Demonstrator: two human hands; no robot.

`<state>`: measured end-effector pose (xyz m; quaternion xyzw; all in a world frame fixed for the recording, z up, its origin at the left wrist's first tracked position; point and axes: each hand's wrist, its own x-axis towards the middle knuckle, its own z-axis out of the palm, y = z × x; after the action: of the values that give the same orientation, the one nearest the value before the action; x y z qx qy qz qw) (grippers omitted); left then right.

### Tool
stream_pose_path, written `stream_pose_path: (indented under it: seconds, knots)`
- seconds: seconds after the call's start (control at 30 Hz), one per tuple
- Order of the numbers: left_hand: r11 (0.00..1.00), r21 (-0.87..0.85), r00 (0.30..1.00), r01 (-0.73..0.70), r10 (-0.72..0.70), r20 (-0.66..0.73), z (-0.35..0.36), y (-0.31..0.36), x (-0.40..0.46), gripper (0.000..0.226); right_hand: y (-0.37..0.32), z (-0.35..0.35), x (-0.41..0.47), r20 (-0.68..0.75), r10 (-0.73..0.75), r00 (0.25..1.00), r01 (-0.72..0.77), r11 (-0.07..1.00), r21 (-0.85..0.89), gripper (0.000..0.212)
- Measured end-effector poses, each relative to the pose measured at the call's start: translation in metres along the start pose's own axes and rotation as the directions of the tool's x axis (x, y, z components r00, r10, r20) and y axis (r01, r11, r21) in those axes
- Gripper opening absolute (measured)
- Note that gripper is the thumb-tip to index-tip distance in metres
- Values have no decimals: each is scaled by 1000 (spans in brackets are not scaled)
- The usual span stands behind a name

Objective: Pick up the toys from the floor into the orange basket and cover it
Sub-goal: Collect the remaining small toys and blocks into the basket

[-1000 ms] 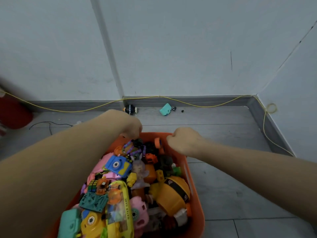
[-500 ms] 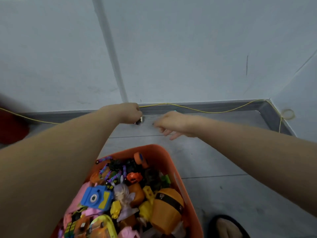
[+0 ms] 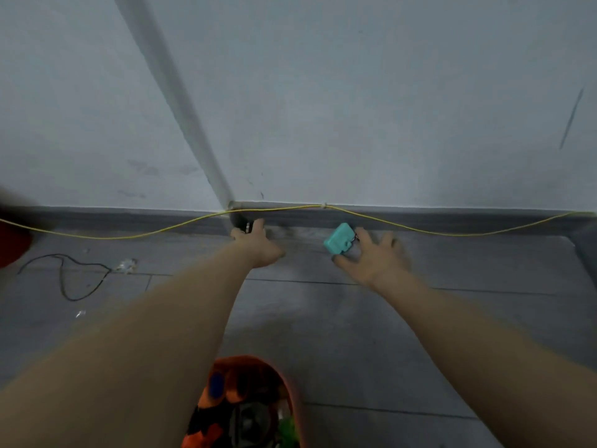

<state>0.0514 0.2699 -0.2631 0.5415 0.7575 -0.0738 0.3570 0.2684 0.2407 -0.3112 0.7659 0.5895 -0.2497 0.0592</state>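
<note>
A small dark round toy [image 3: 239,220] lies against the baseboard where the wall pipe meets the floor. My left hand [image 3: 258,245] reaches it, thumb and fingers apart on either side, not closed on it. A teal box-shaped toy [image 3: 339,239] lies on the floor to the right. My right hand [image 3: 376,257] is spread just beside it, thumb below it and fingers behind it, without a grip. The orange basket [image 3: 286,381] shows only its far end at the bottom edge, blurred, with several toys inside. No lid is in view.
A yellow cable [image 3: 420,228] runs along the grey baseboard. A thin black wire [image 3: 64,276] loops on the floor at the left, near small clear scraps [image 3: 127,264]. A red object [image 3: 13,244] sits at the left edge. A pipe [image 3: 193,124] runs down the wall.
Both hands left the basket and moved forward to the baseboard. The view swung forward, so the basket dropped to the bottom edge. My right hand has spread beside the teal toy.
</note>
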Motion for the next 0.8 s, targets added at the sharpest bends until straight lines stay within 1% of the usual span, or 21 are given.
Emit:
stream_pose_path:
  seconds: [0.1, 0.17, 0.23, 0.27, 0.37, 0.43, 0.53, 0.6, 0.67, 0.73, 0.8]
  knots:
    - [1000, 3, 1000, 6, -6, -14, 9, -1, 19, 82, -1, 3, 22, -56, 12, 998, -9, 998, 58, 88]
    - [1000, 3, 999, 6, -6, -33, 13, -2, 29, 75, -2, 11, 30, -88, 1, 996, 3, 999, 49, 83]
    - [1000, 5, 998, -13, 13, -65, 16, 0, 32, 62, -5, 18, 33, -133, -19, 991, 22, 999, 26, 79]
    - [1000, 13, 996, -29, 30, -84, 17, 0, 32, 59, -8, 21, 33, -165, -38, 986, 44, 999, 30, 78]
    - [995, 97, 990, -26, 39, -133, 22, -1, 35, 63, -24, 30, 31, -227, -129, 965, 159, 980, 119, 81]
    - [989, 137, 985, -46, 68, -158, 24, -1, 35, 60, -36, 34, 29, -225, -206, 952, 230, 969, 90, 82]
    - [982, 167, 979, -89, 117, -167, 23, -1, 36, 47, -49, 37, 30, -169, -294, 941, 299, 954, 8, 77]
    - [978, 175, 981, -113, 138, -136, 23, -6, 39, 37, -53, 40, 33, -144, -310, 940, 311, 950, -19, 70]
    - [970, 192, 979, -146, 170, -112, 22, -14, 41, 25, -56, 40, 36, -149, -291, 945, 293, 956, -14, 62]
    - [970, 199, 983, -140, 161, -93, 24, -21, 41, 27, -58, 40, 38, -145, -277, 950, 278, 961, -15, 57]
    - [988, 133, 995, -75, 83, -51, 23, -25, 39, 43, -58, 41, 38, -121, -279, 953, 277, 960, -31, 57]
